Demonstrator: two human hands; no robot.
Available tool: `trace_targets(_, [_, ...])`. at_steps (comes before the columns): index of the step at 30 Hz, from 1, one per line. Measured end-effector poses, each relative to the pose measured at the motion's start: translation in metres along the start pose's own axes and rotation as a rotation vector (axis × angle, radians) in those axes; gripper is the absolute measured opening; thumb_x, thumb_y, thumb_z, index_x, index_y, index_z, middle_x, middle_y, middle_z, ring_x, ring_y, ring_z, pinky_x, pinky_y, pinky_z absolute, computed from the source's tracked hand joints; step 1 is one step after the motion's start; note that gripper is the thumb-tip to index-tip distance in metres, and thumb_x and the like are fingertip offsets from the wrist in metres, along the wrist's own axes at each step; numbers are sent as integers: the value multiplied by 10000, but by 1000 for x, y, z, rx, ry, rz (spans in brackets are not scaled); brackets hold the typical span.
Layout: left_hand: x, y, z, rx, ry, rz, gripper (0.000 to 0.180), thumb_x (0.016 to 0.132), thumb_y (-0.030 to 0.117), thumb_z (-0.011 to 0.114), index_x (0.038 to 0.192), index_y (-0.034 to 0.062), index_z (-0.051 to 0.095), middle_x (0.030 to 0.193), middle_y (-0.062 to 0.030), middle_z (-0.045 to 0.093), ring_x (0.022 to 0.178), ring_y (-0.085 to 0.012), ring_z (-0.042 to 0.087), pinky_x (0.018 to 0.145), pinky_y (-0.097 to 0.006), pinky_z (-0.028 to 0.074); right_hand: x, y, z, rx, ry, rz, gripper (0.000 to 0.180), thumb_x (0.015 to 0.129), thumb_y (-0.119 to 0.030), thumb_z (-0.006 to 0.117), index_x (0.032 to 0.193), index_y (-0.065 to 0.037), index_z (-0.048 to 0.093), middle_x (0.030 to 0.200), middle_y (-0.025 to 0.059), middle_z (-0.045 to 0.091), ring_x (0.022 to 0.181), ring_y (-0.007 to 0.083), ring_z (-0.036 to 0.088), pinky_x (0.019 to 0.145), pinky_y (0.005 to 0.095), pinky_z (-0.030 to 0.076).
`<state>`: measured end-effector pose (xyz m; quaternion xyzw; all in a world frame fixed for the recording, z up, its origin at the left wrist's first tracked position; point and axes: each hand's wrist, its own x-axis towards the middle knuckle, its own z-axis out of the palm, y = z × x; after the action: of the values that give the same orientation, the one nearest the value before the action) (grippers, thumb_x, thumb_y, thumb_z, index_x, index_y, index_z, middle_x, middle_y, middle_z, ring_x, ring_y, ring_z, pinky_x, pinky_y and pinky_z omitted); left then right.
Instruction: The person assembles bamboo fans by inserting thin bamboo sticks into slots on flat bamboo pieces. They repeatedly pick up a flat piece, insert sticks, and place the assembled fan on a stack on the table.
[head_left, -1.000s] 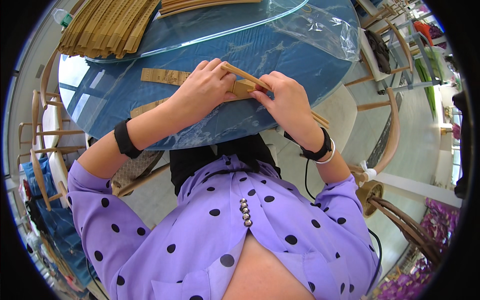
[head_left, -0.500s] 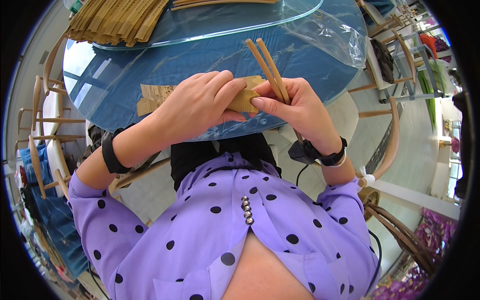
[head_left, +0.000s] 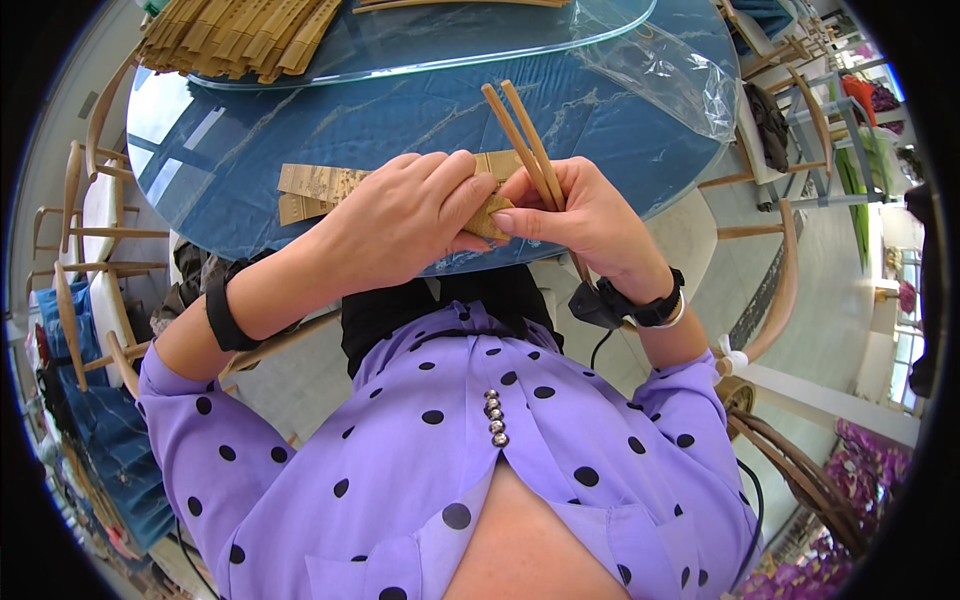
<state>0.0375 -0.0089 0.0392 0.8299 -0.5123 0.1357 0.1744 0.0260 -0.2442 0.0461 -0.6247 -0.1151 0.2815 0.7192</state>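
Since half a second before, my left hand [head_left: 415, 205] had edged nearer my right hand [head_left: 590, 215], so less of the paper sleeve [head_left: 484, 220] showed between them, and the chopsticks [head_left: 528, 140] had shifted slightly left. Farthest left, a heap of brown sleeves [head_left: 235, 38] lay beyond my reach of work. Nearer, two flat sleeve ends [head_left: 318, 181] stuck out past my left hand; I couldn't tell which, if either, belonged to the one I held.

The sleeve sat low between my hands, above the near edge of the blue table [head_left: 400, 115]. I judged the left was best used to steady it with light pressure, leaving the right thumb the fine work at its end, since a hard pinch could crease the paper. The chopsticks needed to stay together and clear of it.

My left hand was palm down, fingers curled closely over the sleeve, thumb tip underneath. On the right, my thumb touched the sleeve's end while my fingers wrapped the chopstick pair snugly, its upper ends leaning away and leftward.
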Motion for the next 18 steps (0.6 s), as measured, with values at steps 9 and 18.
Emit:
trace_targets(9, [-5,1,11,79,-69,-37,476,867,314,744,1179,13,548,1029,-99,558,918,-258,595,825,-380,513,1,12,5,-202,173,-40,131,872,-89,767,913,26,719,742,-28,623,656,34,490,578,217,398])
trace_targets(18, [-10,1,17,-2,-85,-77,440,884,240,748,1186,-7,543,1104,-140,580,1004,-308,615,883,-419,516,4,17,7,-337,196,-86,218,880,-155,800,963,28,716,699,-23,587,620,42,462,548,233,366])
